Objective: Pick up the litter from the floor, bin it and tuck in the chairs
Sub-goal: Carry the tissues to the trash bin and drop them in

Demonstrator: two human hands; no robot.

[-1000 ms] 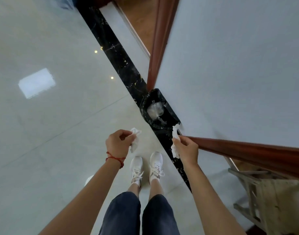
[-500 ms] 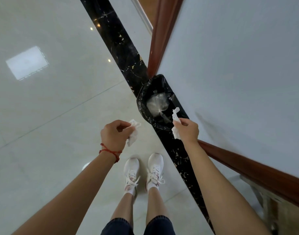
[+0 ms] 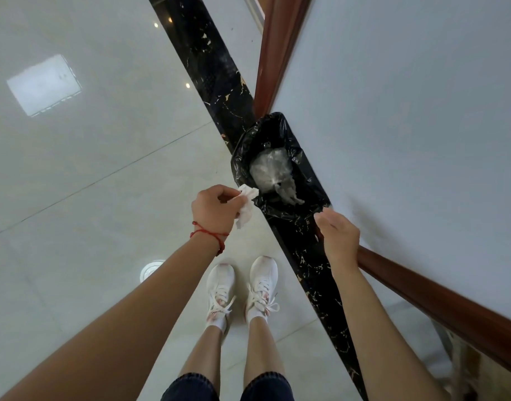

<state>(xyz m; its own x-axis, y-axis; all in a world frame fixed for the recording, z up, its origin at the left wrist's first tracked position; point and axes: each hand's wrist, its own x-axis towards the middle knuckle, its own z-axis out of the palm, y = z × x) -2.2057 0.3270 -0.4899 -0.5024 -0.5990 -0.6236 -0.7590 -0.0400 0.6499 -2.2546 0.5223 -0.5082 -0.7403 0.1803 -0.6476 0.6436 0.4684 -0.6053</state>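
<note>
White tissue (image 3: 246, 208) — crumpled and hanging a little below the knuckles — is pinched between the thumb and curled fingers (image 3: 219, 195) of the left hand (image 3: 212, 209). It is held just beside the near-left rim of the bin (image 3: 280, 166), whose opening is lined with a black plastic bag (image 3: 242, 157). Inside the bin a clear, crinkled plastic wrapper (image 3: 273, 169) is seen, with a pale scrap (image 3: 291, 196) lying at its near edge. The bin is set on a strip of black marbled tile (image 3: 216, 82), against a pale wall (image 3: 407, 111) edged with reddish-brown wooden trim (image 3: 439, 305).

The right hand (image 3: 339, 237) is held over the near-right rim of the bin, palm down, with its fingers extended and relaxed; nothing is seen gripped in it, though a small pale speck at the fingertips cannot be identified. A red string bracelet (image 3: 209, 233) is worn on the left wrist.

Below the hands, two white laced trainers (image 3: 242, 287) are planted on the glossy pale floor (image 3: 89, 169), close beside the black strip. Dark shorts (image 3: 228, 386) are visible at the bottom edge — and part of a pale wooden piece of furniture (image 3: 462, 366) shows at the lower right, too cropped to be told apart as a chair or otherwise.
</note>
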